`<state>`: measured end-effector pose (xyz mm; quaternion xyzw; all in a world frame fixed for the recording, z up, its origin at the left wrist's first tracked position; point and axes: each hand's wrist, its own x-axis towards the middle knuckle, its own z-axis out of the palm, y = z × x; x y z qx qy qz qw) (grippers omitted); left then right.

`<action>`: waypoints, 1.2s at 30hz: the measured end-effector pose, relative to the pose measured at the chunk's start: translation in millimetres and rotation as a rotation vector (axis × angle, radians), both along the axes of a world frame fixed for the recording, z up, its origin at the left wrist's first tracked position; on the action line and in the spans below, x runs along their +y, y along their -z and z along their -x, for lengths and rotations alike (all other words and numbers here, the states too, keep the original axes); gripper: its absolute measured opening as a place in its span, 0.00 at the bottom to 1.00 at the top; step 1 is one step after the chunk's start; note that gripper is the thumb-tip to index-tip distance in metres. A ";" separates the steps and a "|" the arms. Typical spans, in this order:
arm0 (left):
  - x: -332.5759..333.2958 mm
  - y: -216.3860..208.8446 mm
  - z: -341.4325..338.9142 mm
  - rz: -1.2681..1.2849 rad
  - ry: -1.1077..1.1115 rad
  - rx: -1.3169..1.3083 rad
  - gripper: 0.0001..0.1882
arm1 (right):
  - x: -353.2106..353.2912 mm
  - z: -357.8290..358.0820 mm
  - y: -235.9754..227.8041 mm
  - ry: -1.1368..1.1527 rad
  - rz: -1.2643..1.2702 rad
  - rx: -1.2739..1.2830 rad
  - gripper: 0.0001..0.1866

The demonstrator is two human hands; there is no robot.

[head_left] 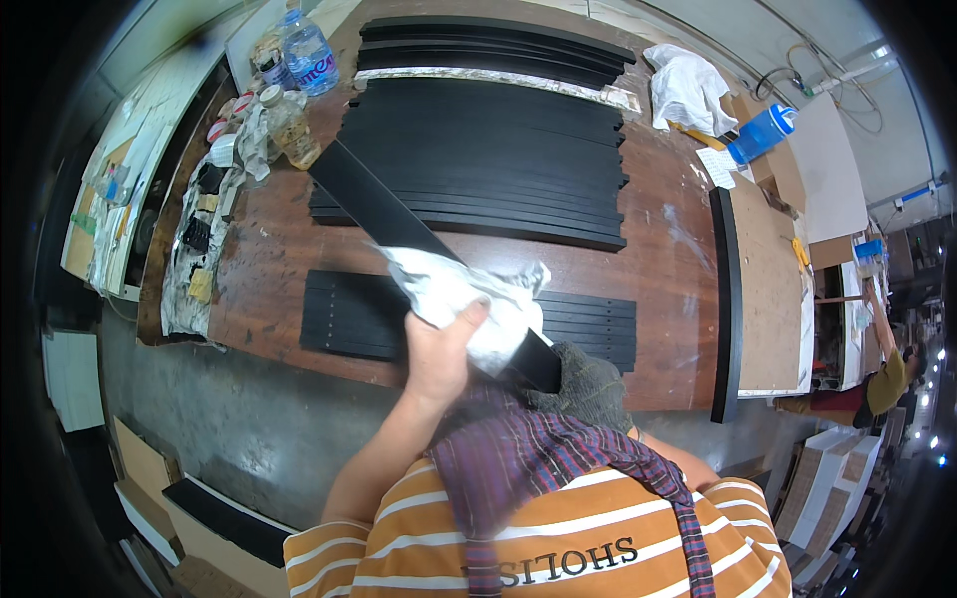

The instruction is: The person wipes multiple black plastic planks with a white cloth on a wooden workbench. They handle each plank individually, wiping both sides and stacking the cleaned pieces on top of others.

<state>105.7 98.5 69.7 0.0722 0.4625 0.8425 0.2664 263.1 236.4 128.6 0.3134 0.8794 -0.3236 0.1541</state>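
Observation:
A long black board (384, 199) slants across the middle of the view, its far end up to the left and its near end by my body. Bunched around its middle is a white cloth (449, 289), which my bare left hand (441, 349) grips with the thumb on top. My right hand (588, 384), in a dark grey knit glove, is closed around the board's near end. Beneath lies a row of black slats (588, 324), partly hidden by the cloth and board. Beyond it sits a wide stack of black boards (488, 149) on the brown table (668, 269).
Bottles, a clear one (307, 60) and a cloudy one (289, 128), stand at the far left. A white rag (686, 90) and a blue bottle (763, 133) are far right. One black board (726, 299) lies along the right edge. Another person (877, 384) is at the right.

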 end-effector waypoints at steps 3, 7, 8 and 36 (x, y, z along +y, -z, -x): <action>3.0 -30.7 39.8 0.026 -0.199 0.027 0.19 | -1.2 -2.9 2.2 0.004 0.001 0.007 0.34; -12.8 -50.5 118.6 0.013 -0.449 0.146 0.16 | -4.0 -3.6 4.9 0.003 0.005 0.016 0.33; -20.3 -48.4 135.7 -0.008 -0.445 0.205 0.15 | -4.0 -3.5 5.0 -0.001 0.009 0.018 0.33; 4.5 -8.6 51.0 -0.110 -0.122 0.052 0.29 | 48.2 14.5 39.6 -0.419 0.684 0.173 0.20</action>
